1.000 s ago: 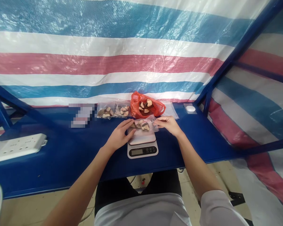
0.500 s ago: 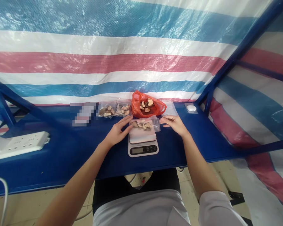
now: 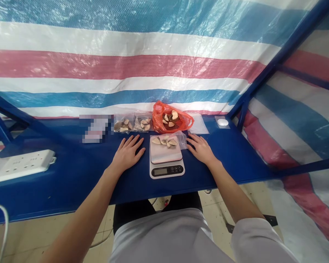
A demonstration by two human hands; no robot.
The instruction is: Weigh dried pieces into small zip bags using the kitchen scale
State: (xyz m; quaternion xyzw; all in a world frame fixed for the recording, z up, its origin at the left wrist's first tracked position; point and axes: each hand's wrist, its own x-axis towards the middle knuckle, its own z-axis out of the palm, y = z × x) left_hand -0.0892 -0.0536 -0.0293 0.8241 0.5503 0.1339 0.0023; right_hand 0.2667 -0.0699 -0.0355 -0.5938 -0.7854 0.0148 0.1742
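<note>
While left hand (image 3: 128,152) and right hand (image 3: 201,149) just chill palm-down, fingers apart, one clear bag (image 3: 181,140) sits on one scale (image 3: 166,156), with two more filled baggies (image 3: 123,125) plus one red bag (image 3: 158,118) behind.

The person near me wears a plain, pale greyish-white top (image 3: 159,237), creased across the front, its right sleeve (image 3: 256,237) ending around the elbow. Past its hem I make out black trousers (image 3: 185,201). The left hand (image 3: 128,153) and right hand (image 3: 203,149) are bare.
</note>
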